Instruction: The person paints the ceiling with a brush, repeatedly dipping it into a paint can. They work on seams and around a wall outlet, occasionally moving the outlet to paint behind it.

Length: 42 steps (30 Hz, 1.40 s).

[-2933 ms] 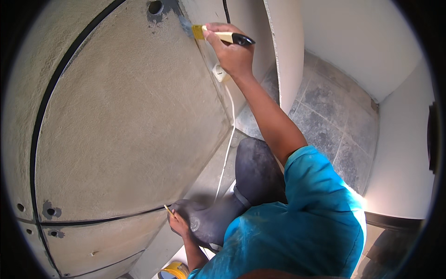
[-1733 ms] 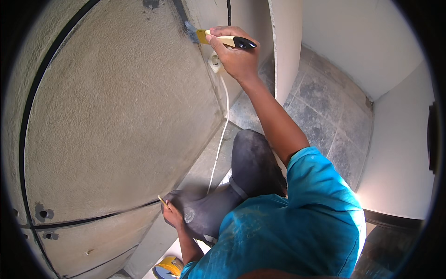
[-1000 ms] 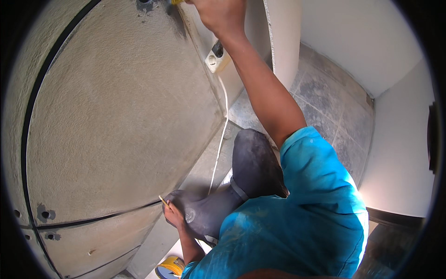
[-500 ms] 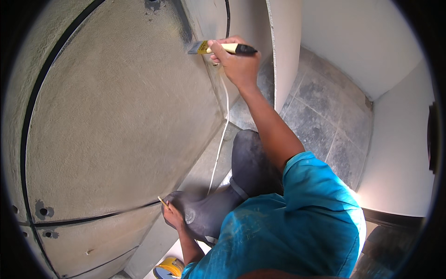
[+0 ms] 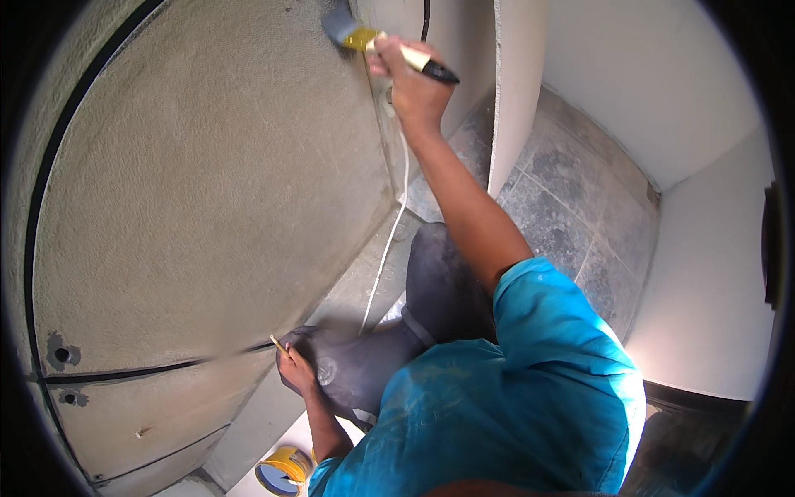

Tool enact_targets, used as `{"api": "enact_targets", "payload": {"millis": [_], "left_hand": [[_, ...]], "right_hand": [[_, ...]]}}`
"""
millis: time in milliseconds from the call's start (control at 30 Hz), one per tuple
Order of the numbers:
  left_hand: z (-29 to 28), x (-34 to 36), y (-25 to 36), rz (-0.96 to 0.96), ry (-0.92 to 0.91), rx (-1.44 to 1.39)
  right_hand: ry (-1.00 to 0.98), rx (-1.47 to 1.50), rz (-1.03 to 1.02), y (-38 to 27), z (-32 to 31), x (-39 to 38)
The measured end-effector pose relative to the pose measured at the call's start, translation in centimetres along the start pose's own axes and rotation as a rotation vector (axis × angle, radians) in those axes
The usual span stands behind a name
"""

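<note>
My right hand (image 5: 421, 98) is closed round a wide paintbrush (image 5: 361, 38) with a yellow ferrule and a cream handle ending in black. Its grey-coated bristles press against the rough beige wall (image 5: 199, 207) near the inner corner, and they look bent and slightly blurred. Lower down, beside my knee, my left hand (image 5: 299, 371) grips a thin pale wooden stick (image 5: 280, 345); its lower part is hidden in the fingers. Dark grey lines (image 5: 39, 199) cross the wall, and dark patches (image 5: 63, 354) surround small holes in it.
A yellow bucket (image 5: 308, 464) with grey-blue contents stands at the lower left by my left forearm. A white cable (image 5: 387, 248) hangs down the corner and a black cable (image 5: 426, 21) sits above. A thin panel edge (image 5: 496, 99) rises right of my right hand, beyond it dusty floor tiles (image 5: 563, 203).
My right hand has moved the paintbrush up and slightly left along the corner, tilting it so the bristles point up-left. The view has shifted slightly; my left hand still holds the stick.
</note>
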State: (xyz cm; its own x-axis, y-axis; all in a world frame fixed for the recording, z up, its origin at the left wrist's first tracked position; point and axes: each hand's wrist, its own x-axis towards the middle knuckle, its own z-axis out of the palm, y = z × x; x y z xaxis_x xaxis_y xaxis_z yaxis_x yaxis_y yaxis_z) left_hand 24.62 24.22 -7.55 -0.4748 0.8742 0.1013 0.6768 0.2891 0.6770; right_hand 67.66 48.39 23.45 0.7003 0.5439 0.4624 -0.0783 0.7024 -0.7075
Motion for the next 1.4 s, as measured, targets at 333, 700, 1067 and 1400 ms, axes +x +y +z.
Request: {"api": "enact_targets", "payload": {"millis": [333, 700, 1067, 1400], "left_hand": [[-0.4, -0.2, 0.5, 0.042, 0.042, 0.012], [-1.3, -1.7, 2.2, -0.004, 0.071, 0.028], [-2.0, -2.3, 2.8, 0.028, 0.090, 0.105], [-5.5, -5.5, 2.6, -0.103, 0.360, -0.145]], "right_hand": [[-0.373, -0.629, -0.148, -8.9, 2.9, 4.9], [-0.105, -0.168, -0.739, -5.5, 3.1, 5.7], [-0.143, -0.258, -0.979, -4.8, 5.7, 4.4], [-0.097, 0.160, -0.278, -3.4, 5.6, 6.8]]}}
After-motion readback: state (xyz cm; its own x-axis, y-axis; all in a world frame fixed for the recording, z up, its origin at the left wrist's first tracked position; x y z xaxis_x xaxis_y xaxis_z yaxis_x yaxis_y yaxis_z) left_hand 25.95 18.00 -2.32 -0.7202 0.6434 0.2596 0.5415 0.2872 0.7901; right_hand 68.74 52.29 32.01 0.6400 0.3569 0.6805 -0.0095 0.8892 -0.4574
